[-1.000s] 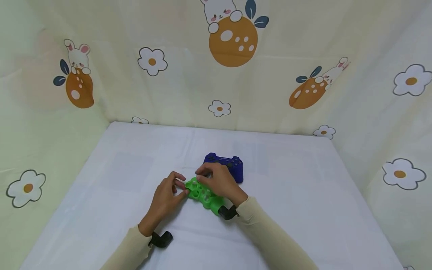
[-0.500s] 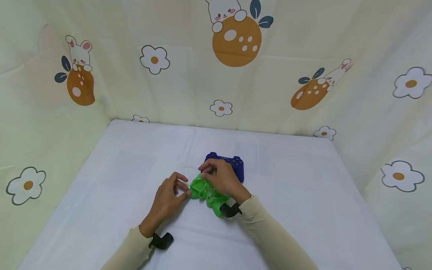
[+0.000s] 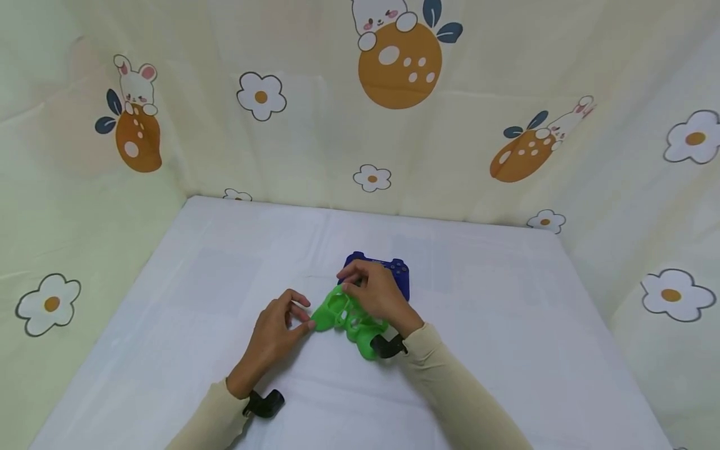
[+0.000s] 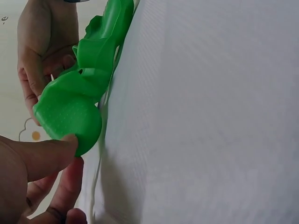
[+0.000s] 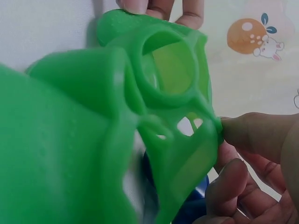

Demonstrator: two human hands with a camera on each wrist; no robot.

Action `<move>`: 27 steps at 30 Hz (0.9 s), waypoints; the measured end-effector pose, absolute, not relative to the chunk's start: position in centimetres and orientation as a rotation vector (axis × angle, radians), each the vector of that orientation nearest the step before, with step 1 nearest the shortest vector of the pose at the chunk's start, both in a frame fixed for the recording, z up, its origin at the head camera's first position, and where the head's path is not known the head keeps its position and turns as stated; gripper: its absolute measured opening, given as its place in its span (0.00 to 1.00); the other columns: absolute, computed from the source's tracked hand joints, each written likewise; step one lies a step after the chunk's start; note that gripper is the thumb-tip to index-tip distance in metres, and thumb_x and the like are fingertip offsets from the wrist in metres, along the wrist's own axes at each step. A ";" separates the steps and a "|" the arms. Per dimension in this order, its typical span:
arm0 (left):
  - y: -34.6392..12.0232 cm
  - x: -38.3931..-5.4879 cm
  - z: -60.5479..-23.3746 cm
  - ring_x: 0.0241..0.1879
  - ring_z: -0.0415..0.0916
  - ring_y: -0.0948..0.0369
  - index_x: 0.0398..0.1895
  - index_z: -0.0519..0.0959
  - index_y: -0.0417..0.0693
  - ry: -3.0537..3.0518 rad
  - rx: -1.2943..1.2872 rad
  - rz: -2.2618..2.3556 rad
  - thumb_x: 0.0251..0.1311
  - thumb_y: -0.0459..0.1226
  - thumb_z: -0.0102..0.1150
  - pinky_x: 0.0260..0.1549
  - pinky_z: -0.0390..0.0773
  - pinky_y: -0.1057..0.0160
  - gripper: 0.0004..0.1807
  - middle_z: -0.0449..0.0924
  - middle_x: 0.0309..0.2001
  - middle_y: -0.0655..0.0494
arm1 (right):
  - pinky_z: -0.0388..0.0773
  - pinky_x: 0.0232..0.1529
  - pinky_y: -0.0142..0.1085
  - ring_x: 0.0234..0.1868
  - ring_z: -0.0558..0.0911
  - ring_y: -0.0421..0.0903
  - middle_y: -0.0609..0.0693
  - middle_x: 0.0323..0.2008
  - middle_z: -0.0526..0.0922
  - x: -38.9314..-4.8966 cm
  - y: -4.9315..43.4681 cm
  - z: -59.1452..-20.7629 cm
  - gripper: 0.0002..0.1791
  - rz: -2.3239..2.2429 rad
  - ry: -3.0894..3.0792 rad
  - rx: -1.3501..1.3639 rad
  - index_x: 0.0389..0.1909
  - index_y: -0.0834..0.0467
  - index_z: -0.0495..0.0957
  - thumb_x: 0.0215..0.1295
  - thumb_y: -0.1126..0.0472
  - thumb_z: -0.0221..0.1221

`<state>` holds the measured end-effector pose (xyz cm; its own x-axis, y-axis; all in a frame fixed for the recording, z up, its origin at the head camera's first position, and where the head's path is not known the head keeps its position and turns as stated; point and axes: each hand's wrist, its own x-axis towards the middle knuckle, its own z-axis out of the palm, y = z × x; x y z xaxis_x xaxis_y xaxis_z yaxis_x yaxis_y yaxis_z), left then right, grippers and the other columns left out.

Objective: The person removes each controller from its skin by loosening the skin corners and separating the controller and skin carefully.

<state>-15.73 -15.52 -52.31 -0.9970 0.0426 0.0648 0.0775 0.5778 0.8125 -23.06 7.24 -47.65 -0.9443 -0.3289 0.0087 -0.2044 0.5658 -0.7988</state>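
Note:
A green silicone controller cover (image 3: 353,319), soft and with holes, is stretched between the two hands above the white table. My left hand (image 3: 277,328) pinches one rounded grip end, its thumb on the green surface in the left wrist view. My right hand (image 3: 378,292) pinches the far edge of the cover between thumb and fingers, seen at the right of the right wrist view. The cover holds nothing inside; light shows through its large round opening (image 5: 170,70). Just behind the right hand lies a blue game controller (image 3: 400,275), partly hidden by that hand.
The white cloth-covered table (image 3: 495,350) spreads around the hands. A patterned curtain (image 3: 309,144) with flowers and rabbits encloses its back and sides. A black wrist camera (image 3: 267,404) is strapped at the left wrist, another black camera (image 3: 387,345) at the right.
My right hand has shifted slightly back and to the right, pulling up the cover's far edge. The cover's left end has tilted and opened out. The blue controller stays on the table.

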 end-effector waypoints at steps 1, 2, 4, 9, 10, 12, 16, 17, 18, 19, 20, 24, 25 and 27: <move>-15.5 -15.7 -52.3 0.35 0.70 0.59 0.50 0.79 0.54 -2.756 -0.104 -1.420 0.59 0.35 0.78 0.39 0.68 0.63 0.19 0.88 0.35 0.61 | 0.73 0.30 0.31 0.28 0.77 0.42 0.46 0.39 0.91 -23.1 7.3 -47.7 0.08 -1.331 2.654 -0.451 0.47 0.52 0.88 0.71 0.63 0.68; -15.6 -15.7 -52.3 0.35 0.70 0.60 0.50 0.79 0.54 -2.758 -0.104 -1.415 0.59 0.35 0.78 0.39 0.68 0.63 0.19 0.89 0.35 0.61 | 0.73 0.30 0.32 0.28 0.77 0.42 0.46 0.40 0.91 -23.1 7.3 -47.7 0.07 -1.335 2.653 -0.448 0.47 0.51 0.88 0.71 0.63 0.68; -15.5 -15.6 -52.2 0.36 0.70 0.60 0.50 0.79 0.55 -2.766 -0.105 -1.403 0.58 0.35 0.78 0.40 0.69 0.63 0.20 0.88 0.36 0.61 | 0.73 0.31 0.31 0.29 0.77 0.42 0.47 0.40 0.91 -23.1 7.3 -47.7 0.08 -1.345 2.642 -0.445 0.47 0.52 0.88 0.71 0.64 0.69; -15.2 -15.7 -52.3 0.39 0.69 0.61 0.54 0.77 0.56 -2.793 -0.144 -1.301 0.52 0.38 0.83 0.41 0.69 0.63 0.28 0.86 0.40 0.62 | 0.72 0.31 0.31 0.29 0.77 0.41 0.47 0.40 0.91 -23.1 7.3 -47.7 0.07 -1.354 2.630 -0.447 0.47 0.52 0.88 0.71 0.63 0.68; -15.0 -15.7 -52.4 0.39 0.69 0.61 0.54 0.77 0.56 -2.799 -0.152 -1.268 0.50 0.38 0.84 0.40 0.69 0.63 0.30 0.86 0.40 0.62 | 0.72 0.31 0.31 0.29 0.77 0.41 0.47 0.40 0.91 -23.0 7.3 -47.7 0.07 -1.353 2.631 -0.447 0.47 0.52 0.88 0.71 0.63 0.68; -14.8 -15.9 -52.4 0.39 0.69 0.61 0.54 0.77 0.56 -2.805 -0.165 -1.190 0.47 0.40 0.86 0.38 0.70 0.63 0.32 0.86 0.40 0.61 | 0.72 0.31 0.31 0.28 0.77 0.42 0.47 0.40 0.91 -23.0 7.3 -47.6 0.07 -1.351 2.625 -0.453 0.47 0.53 0.88 0.70 0.62 0.69; -14.2 -16.1 -52.2 0.40 0.69 0.59 0.54 0.77 0.54 -2.807 -0.204 -1.017 0.42 0.42 0.89 0.34 0.73 0.63 0.35 0.85 0.38 0.59 | 0.72 0.30 0.31 0.28 0.77 0.42 0.48 0.40 0.91 -23.0 7.6 -47.6 0.11 -1.364 2.598 -0.469 0.48 0.54 0.88 0.67 0.59 0.73; -14.0 -16.1 -52.2 0.40 0.70 0.59 0.53 0.77 0.54 -2.801 -0.222 -0.968 0.41 0.42 0.90 0.33 0.74 0.62 0.36 0.85 0.37 0.59 | 0.72 0.30 0.32 0.27 0.77 0.42 0.48 0.40 0.91 -23.0 7.6 -47.7 0.12 -1.370 2.591 -0.474 0.48 0.54 0.88 0.66 0.59 0.73; -13.8 -16.2 -52.1 0.40 0.70 0.58 0.53 0.77 0.53 -2.793 -0.241 -0.915 0.40 0.43 0.90 0.33 0.75 0.63 0.36 0.85 0.37 0.58 | 0.73 0.30 0.32 0.27 0.78 0.42 0.48 0.40 0.91 -23.0 7.7 -47.7 0.12 -1.373 2.587 -0.477 0.48 0.55 0.88 0.65 0.59 0.74; -13.6 -16.3 -52.1 0.40 0.70 0.58 0.53 0.77 0.53 -2.783 -0.264 -0.867 0.39 0.43 0.91 0.32 0.76 0.62 0.37 0.85 0.36 0.58 | 0.73 0.30 0.32 0.28 0.78 0.42 0.48 0.40 0.91 -23.1 7.7 -47.8 0.12 -1.376 2.586 -0.478 0.48 0.55 0.88 0.65 0.59 0.74; -13.5 -16.3 -52.0 0.39 0.70 0.57 0.52 0.77 0.52 -2.773 -0.289 -0.817 0.39 0.43 0.91 0.32 0.76 0.62 0.37 0.85 0.36 0.57 | 0.73 0.30 0.32 0.27 0.78 0.42 0.48 0.40 0.91 -23.1 7.7 -47.8 0.12 -1.375 2.589 -0.476 0.47 0.54 0.88 0.65 0.59 0.74; -12.9 -16.3 -51.7 0.37 0.70 0.57 0.51 0.77 0.52 -2.714 -0.378 -0.642 0.40 0.40 0.90 0.34 0.76 0.61 0.35 0.86 0.33 0.57 | 0.75 0.33 0.34 0.29 0.80 0.42 0.47 0.39 0.92 -23.1 7.8 -48.0 0.10 -1.349 2.629 -0.457 0.47 0.53 0.88 0.66 0.60 0.72; -12.9 -16.3 -51.6 0.37 0.70 0.57 0.51 0.77 0.51 -2.702 -0.395 -0.612 0.40 0.39 0.90 0.35 0.76 0.61 0.35 0.86 0.33 0.58 | 0.75 0.33 0.34 0.29 0.80 0.42 0.47 0.39 0.92 -23.1 7.8 -48.0 0.10 -1.344 2.641 -0.453 0.47 0.53 0.88 0.66 0.60 0.72; -12.9 -16.1 -51.4 0.37 0.71 0.57 0.51 0.77 0.51 -2.682 -0.413 -0.566 0.42 0.37 0.88 0.36 0.76 0.60 0.33 0.87 0.32 0.58 | 0.75 0.34 0.34 0.30 0.80 0.41 0.47 0.39 0.92 -23.1 7.8 -48.0 0.10 -1.337 2.663 -0.450 0.47 0.53 0.88 0.65 0.61 0.73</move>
